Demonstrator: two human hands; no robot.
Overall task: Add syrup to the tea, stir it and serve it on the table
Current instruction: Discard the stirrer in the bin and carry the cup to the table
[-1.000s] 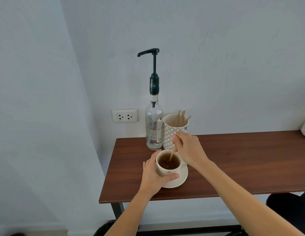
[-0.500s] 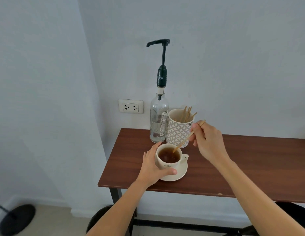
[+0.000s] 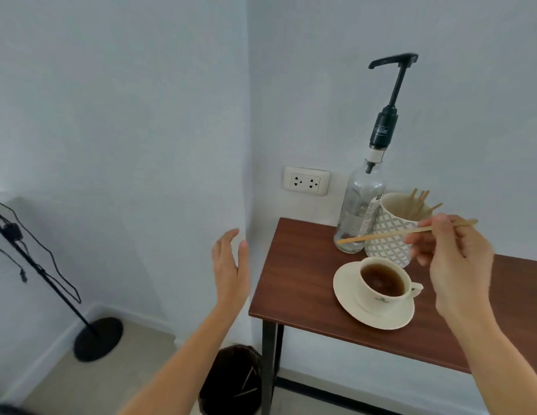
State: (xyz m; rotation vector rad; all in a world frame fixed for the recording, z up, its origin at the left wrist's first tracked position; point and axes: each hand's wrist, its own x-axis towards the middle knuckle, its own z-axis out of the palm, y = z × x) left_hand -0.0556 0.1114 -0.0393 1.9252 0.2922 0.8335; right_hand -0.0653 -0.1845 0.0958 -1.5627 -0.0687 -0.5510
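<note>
Teacup (image 3: 382, 284) full of brown tea sits upright on its saucer (image 3: 348, 298) near the left end of the wooden table (image 3: 294, 277), handle pointing right. Right hand (image 3: 453, 259) is above and just right of the cup, fingers pinched shut on a wooden stir stick (image 3: 378, 235). Stick is clear of the tea, long axis near horizontal, free tip pointing left across the front of the syrup pump bottle (image 3: 361, 211) and the patterned holder cup (image 3: 390, 235) with spare sticks; both stand just behind the saucer. Left hand (image 3: 231, 265) is off the table's left edge, open, fingers spread, holding nothing, well apart from the cup. Judgement: stirring looks finished, stick is on its way to disposal. Key relation: dark waste bin (image 3: 231, 381) sits on the floor below the table's left corner, down and left of the stick's tip, with what looks like used sticks inside; so the right hand has to cross over the cup to get there. Drip risk over the table on that path. For the serve, right hand is nearer the cup and on the handle side; left is free but further off. Wall outlet (image 3: 306, 182) and a black stand (image 3: 96, 336) on the left are irrelevant.
</note>
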